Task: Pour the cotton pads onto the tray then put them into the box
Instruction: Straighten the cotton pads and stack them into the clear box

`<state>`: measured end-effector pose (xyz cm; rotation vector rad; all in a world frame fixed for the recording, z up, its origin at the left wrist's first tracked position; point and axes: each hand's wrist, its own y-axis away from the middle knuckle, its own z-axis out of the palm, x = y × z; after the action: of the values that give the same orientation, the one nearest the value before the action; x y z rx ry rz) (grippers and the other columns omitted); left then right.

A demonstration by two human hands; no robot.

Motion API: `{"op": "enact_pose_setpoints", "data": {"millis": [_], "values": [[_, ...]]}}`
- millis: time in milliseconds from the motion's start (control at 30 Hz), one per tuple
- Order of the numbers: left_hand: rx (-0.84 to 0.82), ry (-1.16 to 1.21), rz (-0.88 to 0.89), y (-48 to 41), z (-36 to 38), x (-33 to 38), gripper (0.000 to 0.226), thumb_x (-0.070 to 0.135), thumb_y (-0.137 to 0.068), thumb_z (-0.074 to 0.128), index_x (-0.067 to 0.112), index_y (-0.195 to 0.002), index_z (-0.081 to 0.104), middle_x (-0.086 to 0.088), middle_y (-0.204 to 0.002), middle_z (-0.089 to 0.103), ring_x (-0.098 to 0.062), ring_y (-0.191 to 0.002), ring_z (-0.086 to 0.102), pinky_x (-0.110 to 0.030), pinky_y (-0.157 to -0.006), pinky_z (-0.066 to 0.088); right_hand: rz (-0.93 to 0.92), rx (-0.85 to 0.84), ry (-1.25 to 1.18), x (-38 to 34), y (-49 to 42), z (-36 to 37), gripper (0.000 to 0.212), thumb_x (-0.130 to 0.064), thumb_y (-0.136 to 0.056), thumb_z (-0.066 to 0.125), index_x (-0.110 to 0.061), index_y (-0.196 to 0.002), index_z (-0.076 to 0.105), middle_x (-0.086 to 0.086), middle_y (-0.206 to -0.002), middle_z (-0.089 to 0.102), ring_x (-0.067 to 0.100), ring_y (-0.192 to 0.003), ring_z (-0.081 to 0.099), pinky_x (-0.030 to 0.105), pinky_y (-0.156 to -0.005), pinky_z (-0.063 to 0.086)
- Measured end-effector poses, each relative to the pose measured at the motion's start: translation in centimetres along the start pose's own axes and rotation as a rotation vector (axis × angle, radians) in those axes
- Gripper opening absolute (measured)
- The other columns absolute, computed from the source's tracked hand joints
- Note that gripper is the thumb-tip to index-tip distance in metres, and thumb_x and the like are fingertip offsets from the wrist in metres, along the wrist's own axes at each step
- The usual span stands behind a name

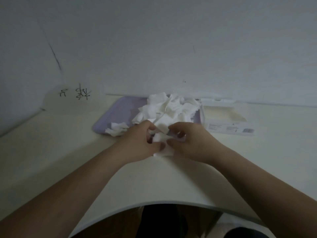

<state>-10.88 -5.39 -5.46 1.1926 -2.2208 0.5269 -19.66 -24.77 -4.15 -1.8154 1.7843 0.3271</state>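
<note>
A lilac tray (118,107) lies on the white table against the wall. A loose heap of white cotton pads (171,107) covers its right half, and a few more pads (117,130) lie at its front edge. My left hand (142,140) and my right hand (190,140) meet just in front of the tray, both pinching a small stack of cotton pads (163,145) between thumbs and fingers. The open white box (223,115) lies right of the tray, its inside bare.
The white table (60,143) has a curved front edge near my body. A white wall rises right behind the tray and box. A handwritten paper label (75,94) leans at the back left.
</note>
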Motion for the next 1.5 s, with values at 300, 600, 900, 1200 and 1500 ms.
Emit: {"op": "enact_pose_setpoints", "data": {"millis": [300, 600, 900, 1200, 1500], "values": [[-0.060, 0.338, 0.016, 0.8, 1.3, 1.3, 0.024, 0.021, -0.076, 0.089, 0.022, -0.093, 0.072, 0.012, -0.070, 0.063, -0.006, -0.060, 0.055, -0.027, -0.059, 0.049, 0.063, -0.139, -0.294, 1.6, -0.1, -0.8, 0.061, -0.031, -0.083, 0.088, -0.025, -0.139, 0.065, -0.012, -0.125, 0.070, -0.002, -0.114, 0.065, 0.010, -0.092, 0.050], [-0.059, 0.910, -0.111, -2.6, 3.6, 7.0, 0.038, 0.046, -0.097, 0.066, 0.011, -0.109, 0.074, -0.014, -0.092, 0.075, -0.024, -0.074, 0.069, -0.035, -0.062, 0.058, 0.116, 0.102, -1.029, 5.2, -0.2, -3.3, 0.040, -0.001, -0.088, 0.075, -0.013, -0.125, 0.070, 0.018, -0.121, 0.074, 0.027, -0.103, 0.071, 0.042, -0.090, 0.059], [0.004, 1.047, -0.167, -4.5, 6.1, 7.0, 0.013, 0.017, -0.096, 0.067, 0.012, -0.087, 0.075, -0.018, -0.091, 0.075, -0.032, -0.086, 0.073, -0.038, -0.061, 0.059, -0.166, 0.132, -0.359, 6.8, 0.9, -3.2, 0.059, -0.024, -0.081, 0.087, -0.022, -0.136, 0.066, -0.006, -0.143, 0.055, 0.008, -0.137, 0.052, 0.025, -0.103, 0.050], [-0.034, 1.152, -0.137, -5.0, 6.0, 6.8, 0.019, 0.012, -0.099, 0.060, 0.007, -0.094, 0.078, -0.020, -0.098, 0.077, -0.034, -0.090, 0.076, -0.048, -0.071, 0.062, -0.187, 0.288, -0.237, 6.8, 0.5, -3.0, 0.059, -0.045, -0.072, 0.089, -0.025, -0.124, 0.072, -0.019, -0.114, 0.066, 0.004, -0.109, 0.066, 0.016, -0.084, 0.050], [-0.122, 1.190, -0.101, -4.6, 5.9, 6.9, 0.026, 0.013, -0.103, 0.055, 0.002, -0.119, 0.073, -0.026, -0.115, 0.075, -0.042, -0.106, 0.073, -0.059, -0.087, 0.061, 0.037, 0.266, -0.484, 6.3, 0.8, -2.7, 0.059, -0.047, -0.077, 0.084, -0.035, -0.131, 0.064, -0.017, -0.119, 0.070, 0.004, -0.108, 0.067, 0.016, -0.084, 0.054]]}}
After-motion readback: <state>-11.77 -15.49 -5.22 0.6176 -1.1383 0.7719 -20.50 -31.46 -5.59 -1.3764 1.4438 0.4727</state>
